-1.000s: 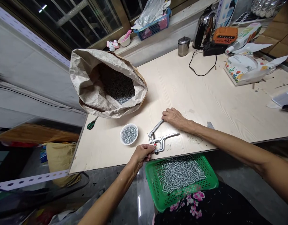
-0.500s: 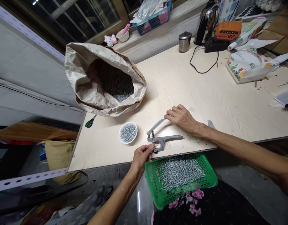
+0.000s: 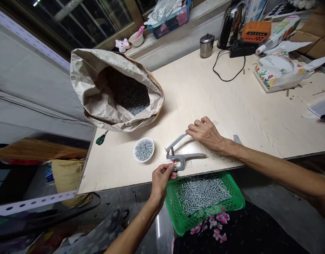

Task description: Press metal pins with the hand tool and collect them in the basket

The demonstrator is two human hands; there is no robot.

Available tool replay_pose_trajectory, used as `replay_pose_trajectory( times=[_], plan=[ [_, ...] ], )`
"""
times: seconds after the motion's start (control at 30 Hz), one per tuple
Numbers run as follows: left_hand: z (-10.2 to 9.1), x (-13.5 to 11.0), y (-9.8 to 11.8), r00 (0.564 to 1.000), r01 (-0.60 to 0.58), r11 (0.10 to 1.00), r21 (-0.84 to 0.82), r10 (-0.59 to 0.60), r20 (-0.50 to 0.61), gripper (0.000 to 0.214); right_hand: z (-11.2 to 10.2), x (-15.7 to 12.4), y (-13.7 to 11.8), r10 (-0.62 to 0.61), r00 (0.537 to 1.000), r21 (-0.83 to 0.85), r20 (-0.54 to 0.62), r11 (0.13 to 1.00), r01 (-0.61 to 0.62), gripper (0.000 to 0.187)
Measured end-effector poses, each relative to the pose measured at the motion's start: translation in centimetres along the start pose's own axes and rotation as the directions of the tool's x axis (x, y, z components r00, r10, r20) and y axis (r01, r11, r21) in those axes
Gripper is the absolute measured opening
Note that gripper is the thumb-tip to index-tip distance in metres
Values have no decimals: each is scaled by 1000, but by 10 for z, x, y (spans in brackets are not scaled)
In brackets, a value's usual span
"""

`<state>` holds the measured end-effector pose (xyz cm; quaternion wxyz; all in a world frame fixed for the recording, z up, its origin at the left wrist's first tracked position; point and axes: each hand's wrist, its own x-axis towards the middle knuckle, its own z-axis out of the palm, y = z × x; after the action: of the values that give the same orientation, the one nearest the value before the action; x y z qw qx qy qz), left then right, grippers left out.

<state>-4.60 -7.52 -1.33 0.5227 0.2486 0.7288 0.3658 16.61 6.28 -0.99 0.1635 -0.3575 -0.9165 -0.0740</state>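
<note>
Grey snap-fastener pliers (image 3: pixel 182 156) lie at the table's front edge, their handles spread apart and a spring showing near the hinge. My right hand (image 3: pixel 206 135) has its fingers closed on the end of the upper handle. At the jaws, my left hand (image 3: pixel 164 176) is closed in a pinch; what sits between thumb and fingertips is too small to make out. A small red spot shows in the jaw just above those fingertips. Left of the pliers stands a white bowl (image 3: pixel 143 150) full of small silvery screw-like pieces.
A green basket (image 3: pixel 175 220) of similar metal pieces sits below the table edge, against my lap. A large woven sack (image 3: pixel 99 113) holds more behind the bowl. Green-handled scissors (image 3: pixel 100 139) lie at left. A tissue pack (image 3: pixel 273 72), metal canister (image 3: pixel 207 46) and kettle (image 3: pixel 231 24) stand farther back.
My left hand has shifted slightly right, its fingers now farther under the pliers' jaw. My right hand keeps its hold on the upper handle. The view has moved a little.
</note>
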Motion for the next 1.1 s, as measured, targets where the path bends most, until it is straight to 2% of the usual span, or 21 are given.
replay_pose_trajectory(
  times=[0.1, 0.23, 0.43, 0.57, 0.73, 1.1],
  plan=[
    [2, -2, 0, 999, -29, 999, 20, 30, -39, 47, -4, 0, -1, 21, 999, 65, 32, 998, -23, 40],
    [2, -6, 0, 995, -86, 990, 108, 90, -34, 42, -7, -1, -3, 29, 999, 90, 29, 995, -31, 41],
    [5, -8, -1, 982, -178, 959, 222, 186, -18, 34, 6, 2, 1, -3, 999, 79, 42, 997, 0, 40],
    [8, -5, 6, 994, -112, 967, 230, 113, 8, 28, 16, 11, 4, -44, 998, 55, 51, 998, 41, 41],
    [8, -3, 12, 1000, -7, 979, 202, 3, 21, 23, 16, 18, 2, -47, 998, 65, 33, 997, 44, 41],
    [11, -8, 11, 1000, 12, 978, 207, -14, 12, 24, 23, 6, 4, -46, 997, 103, 56, 994, 40, 37]
  ],
)
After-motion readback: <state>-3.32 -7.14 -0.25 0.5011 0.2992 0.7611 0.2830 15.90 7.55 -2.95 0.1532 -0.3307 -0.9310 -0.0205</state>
